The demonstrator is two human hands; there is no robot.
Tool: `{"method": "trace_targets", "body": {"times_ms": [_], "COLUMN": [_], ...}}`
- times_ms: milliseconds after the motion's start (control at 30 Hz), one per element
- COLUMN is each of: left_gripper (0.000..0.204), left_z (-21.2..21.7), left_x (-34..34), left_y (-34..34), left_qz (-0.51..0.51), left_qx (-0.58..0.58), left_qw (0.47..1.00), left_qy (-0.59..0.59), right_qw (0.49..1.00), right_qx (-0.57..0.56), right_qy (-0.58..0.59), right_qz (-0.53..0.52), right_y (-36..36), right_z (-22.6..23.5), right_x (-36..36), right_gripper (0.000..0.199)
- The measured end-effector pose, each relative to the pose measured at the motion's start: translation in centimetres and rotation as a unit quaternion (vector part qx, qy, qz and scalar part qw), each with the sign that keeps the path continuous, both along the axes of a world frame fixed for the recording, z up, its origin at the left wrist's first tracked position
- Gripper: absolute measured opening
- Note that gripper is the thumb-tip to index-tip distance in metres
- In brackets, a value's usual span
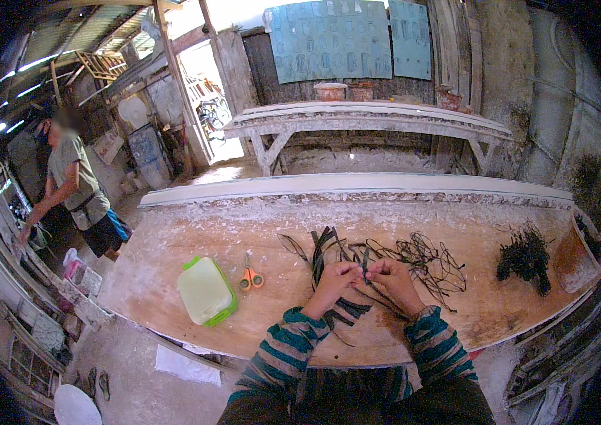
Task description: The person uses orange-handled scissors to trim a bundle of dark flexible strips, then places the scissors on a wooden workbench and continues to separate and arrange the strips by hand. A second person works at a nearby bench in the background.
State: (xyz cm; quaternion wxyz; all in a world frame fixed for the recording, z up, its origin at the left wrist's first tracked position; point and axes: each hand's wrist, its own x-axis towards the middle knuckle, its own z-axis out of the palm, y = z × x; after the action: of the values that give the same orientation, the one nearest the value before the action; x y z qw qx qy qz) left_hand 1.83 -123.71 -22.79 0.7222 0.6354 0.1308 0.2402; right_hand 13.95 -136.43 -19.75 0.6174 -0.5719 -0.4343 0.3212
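Observation:
My left hand and my right hand meet over the wooden table, both with fingers pinched. Between the fingertips they hold a thin black strip. Several flat black strips lie beside and under my left hand. To the right of my right hand spreads a loose tangle of thin black cord. Orange-handled scissors rest left of the strips. Farther left is a clear food container with a green rim.
The worn wooden table has a raised white ledge at its far side. On the right lie a black bundle and a tipped bucket. A person stands at the left. A white-topped bench is behind.

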Motion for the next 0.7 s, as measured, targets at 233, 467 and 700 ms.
{"method": "trace_targets", "body": {"times_ms": [233, 467, 700], "left_gripper": [0.024, 0.022, 0.019], "left_z": [0.3, 1.5, 2.6], "left_x": [-0.1, -0.5, -0.8], "left_y": [-0.4, -1.1, -1.5], "left_qz": [-0.001, 0.017, 0.064], "left_qx": [-0.031, -0.002, -0.022], "left_qw": [1.000, 1.000, 0.998], "left_qy": [-0.002, 0.018, 0.004], "right_qw": [1.000, 0.998, 0.977], "right_qx": [0.009, 0.017, 0.037], "right_qy": [-0.011, -0.048, -0.199], "right_qz": [-0.028, -0.037, -0.073], "right_y": [0.0, 0.4, 0.1], "right_z": [-0.1, -1.0, 0.6], "right_x": [-0.3, 0.2, -1.3], "right_gripper": [0.008, 0.008, 0.007]}}
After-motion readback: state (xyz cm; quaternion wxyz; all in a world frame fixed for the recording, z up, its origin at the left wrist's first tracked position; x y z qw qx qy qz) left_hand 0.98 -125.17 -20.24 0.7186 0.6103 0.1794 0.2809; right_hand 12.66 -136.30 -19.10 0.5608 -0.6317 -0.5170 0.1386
